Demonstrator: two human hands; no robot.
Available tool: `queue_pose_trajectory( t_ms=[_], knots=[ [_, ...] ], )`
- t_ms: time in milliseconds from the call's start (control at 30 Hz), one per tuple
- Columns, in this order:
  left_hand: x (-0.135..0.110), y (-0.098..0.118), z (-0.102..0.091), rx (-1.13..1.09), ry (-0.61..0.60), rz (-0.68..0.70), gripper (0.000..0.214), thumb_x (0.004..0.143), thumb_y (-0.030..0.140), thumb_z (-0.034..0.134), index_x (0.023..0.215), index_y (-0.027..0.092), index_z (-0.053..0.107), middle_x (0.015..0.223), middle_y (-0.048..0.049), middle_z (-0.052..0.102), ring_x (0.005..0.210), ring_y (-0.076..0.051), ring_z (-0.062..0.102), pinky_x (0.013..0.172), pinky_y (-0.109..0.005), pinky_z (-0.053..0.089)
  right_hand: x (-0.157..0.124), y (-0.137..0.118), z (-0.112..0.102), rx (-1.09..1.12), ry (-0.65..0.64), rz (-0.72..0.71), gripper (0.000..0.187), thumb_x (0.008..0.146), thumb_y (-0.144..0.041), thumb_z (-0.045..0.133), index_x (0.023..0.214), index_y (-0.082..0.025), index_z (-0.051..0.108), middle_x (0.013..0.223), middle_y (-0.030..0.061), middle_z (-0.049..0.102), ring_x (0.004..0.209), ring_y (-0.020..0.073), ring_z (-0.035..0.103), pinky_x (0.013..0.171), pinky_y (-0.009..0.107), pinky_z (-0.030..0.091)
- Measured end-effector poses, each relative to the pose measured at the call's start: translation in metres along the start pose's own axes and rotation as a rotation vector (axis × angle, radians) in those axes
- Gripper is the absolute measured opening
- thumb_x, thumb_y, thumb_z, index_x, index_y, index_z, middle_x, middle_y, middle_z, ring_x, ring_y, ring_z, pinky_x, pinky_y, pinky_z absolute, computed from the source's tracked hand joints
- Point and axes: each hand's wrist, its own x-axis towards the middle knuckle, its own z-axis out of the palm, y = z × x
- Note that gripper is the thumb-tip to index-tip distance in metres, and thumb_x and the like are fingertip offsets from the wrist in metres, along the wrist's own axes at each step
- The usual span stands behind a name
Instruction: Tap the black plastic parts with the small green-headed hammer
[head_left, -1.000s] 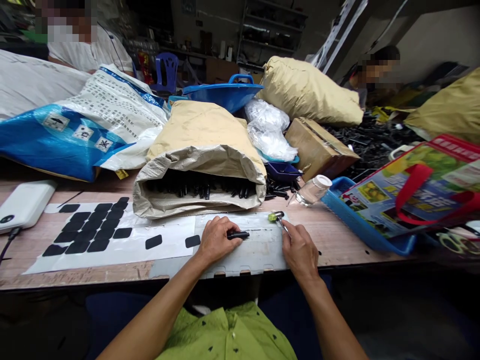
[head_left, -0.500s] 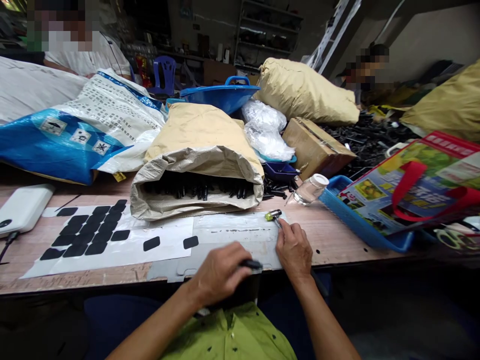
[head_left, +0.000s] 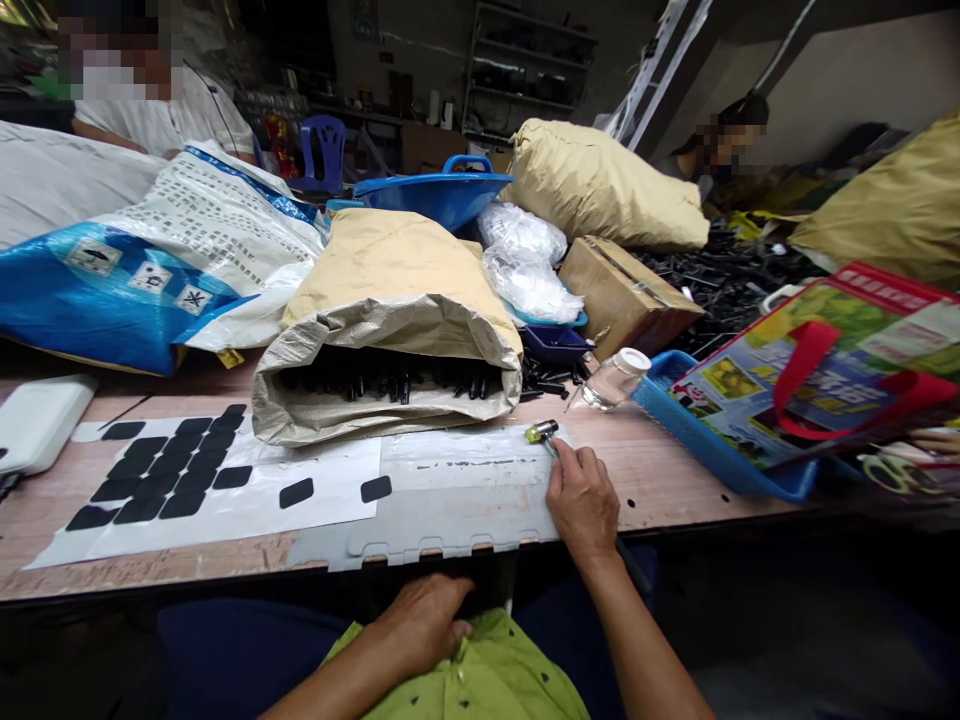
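My right hand (head_left: 589, 500) is closed round the handle of a small hammer (head_left: 541, 431) with a yellow-green face and a metal head. The hammer rests over the right end of a grey sheet (head_left: 450, 505) on the table. My left hand (head_left: 427, 622) is below the table's front edge, close to the green shirt. Its thumb and fingers are apart, and nothing shows between them. Black rounded patches (head_left: 296, 493) lie on a white backing sheet (head_left: 337, 460) at the left. Behind the grey sheet, an open paper sack (head_left: 397, 270) holds black slender pieces (head_left: 405, 386).
A clear cup (head_left: 615, 380) stands upside down right of the hammer. Beyond it are a blue basket (head_left: 720, 455) and a printed bag (head_left: 817, 370). A white box-like device (head_left: 45, 425) sits far left. Two people are across the table.
My left hand has moved down from the table's edge towards my lap, and the black piece it held is out of sight. My right hand still holds the hammer.
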Motion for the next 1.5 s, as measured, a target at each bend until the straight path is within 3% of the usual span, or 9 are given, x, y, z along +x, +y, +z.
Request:
queue_pose_trajectory(
  t_ms=[167,333,400,500,800,933,1100,1300,1500],
  knots=[
    [-0.006,0.048,-0.083,-0.24,0.074,0.26,0.026,0.094,0.035,0.055,0.104,0.027,0.076,0.092,-0.0003,0.077,0.079,-0.019,0.069,0.071,-0.027,0.05,0.001,0.0,0.0,0.006,0.001,-0.002,0.035,0.098,-0.022,0.046,0.128,-0.022,0.065,0.094,0.0079,0.06,0.086,0.0213,0.051,0.074,0.033,0.036],
    [0.037,0.032,-0.178,0.132,0.927,-0.225,0.034,0.098,0.041,0.05,0.106,0.021,0.075,0.106,-0.0101,0.074,0.094,-0.026,0.068,0.076,-0.034,0.049,0.001,0.001,0.0,0.002,0.0,0.001,0.035,0.098,-0.02,0.047,0.128,-0.023,0.065,0.093,0.0072,0.059,0.086,0.0214,0.052,0.074,0.033,0.036],
    [0.056,0.02,-0.202,0.268,1.049,-0.401,0.035,0.095,0.046,0.054,0.104,0.02,0.076,0.109,-0.0137,0.073,0.101,-0.032,0.068,0.079,-0.038,0.05,0.001,0.001,0.0,0.003,-0.007,0.004,0.035,0.098,-0.02,0.048,0.128,-0.022,0.065,0.094,0.0073,0.06,0.088,0.0214,0.052,0.074,0.032,0.036],
    [0.077,0.012,-0.218,0.279,0.974,-0.596,0.041,0.087,0.054,0.063,0.099,0.018,0.078,0.106,-0.0178,0.075,0.101,-0.036,0.069,0.078,-0.041,0.05,0.001,0.0,-0.001,0.005,-0.018,0.011,0.034,0.099,-0.02,0.047,0.127,-0.022,0.065,0.096,0.0077,0.06,0.09,0.0216,0.053,0.075,0.032,0.036],
    [0.08,0.01,-0.215,0.239,0.98,-0.562,0.03,0.081,0.04,0.066,0.1,0.022,0.081,0.098,-0.0138,0.078,0.099,-0.034,0.07,0.082,-0.04,0.047,0.001,0.0,0.0,-0.011,-0.028,0.017,0.034,0.099,-0.02,0.048,0.128,-0.023,0.065,0.097,0.0064,0.061,0.091,0.0214,0.053,0.076,0.033,0.036],
    [0.058,0.021,-0.205,0.27,1.038,-0.175,0.022,0.082,0.04,0.068,0.094,0.024,0.079,0.095,-0.0053,0.077,0.095,-0.026,0.066,0.08,-0.035,0.046,0.0,0.001,0.002,-0.014,-0.004,0.015,0.033,0.098,-0.02,0.049,0.127,-0.023,0.065,0.096,0.006,0.061,0.09,0.0208,0.052,0.076,0.032,0.035],
    [0.037,0.031,-0.159,0.235,0.659,0.257,0.011,0.083,0.033,0.071,0.088,0.024,0.075,0.084,0.0002,0.072,0.083,-0.019,0.061,0.074,-0.031,0.042,0.0,0.001,0.002,-0.005,0.016,0.0,0.033,0.099,-0.019,0.049,0.127,-0.022,0.066,0.095,0.0063,0.061,0.09,0.0211,0.052,0.077,0.032,0.036],
    [0.046,0.017,-0.107,0.195,0.661,0.207,0.01,0.084,0.028,0.071,0.092,0.023,0.073,0.088,-0.0021,0.069,0.09,-0.022,0.057,0.081,-0.034,0.04,0.0,0.001,0.003,-0.002,0.008,0.005,0.034,0.099,-0.02,0.048,0.127,-0.022,0.067,0.094,0.0071,0.061,0.088,0.0216,0.053,0.076,0.032,0.037],
    [0.052,0.004,-0.104,0.105,0.667,0.255,0.012,0.084,0.03,0.074,0.095,0.024,0.074,0.088,-0.0014,0.068,0.092,-0.022,0.056,0.084,-0.036,0.038,0.005,0.012,-0.002,0.222,-0.021,0.03,0.035,0.099,-0.023,0.048,0.127,-0.021,0.069,0.094,0.0069,0.066,0.089,0.0207,0.06,0.078,0.031,0.044]
  ],
)
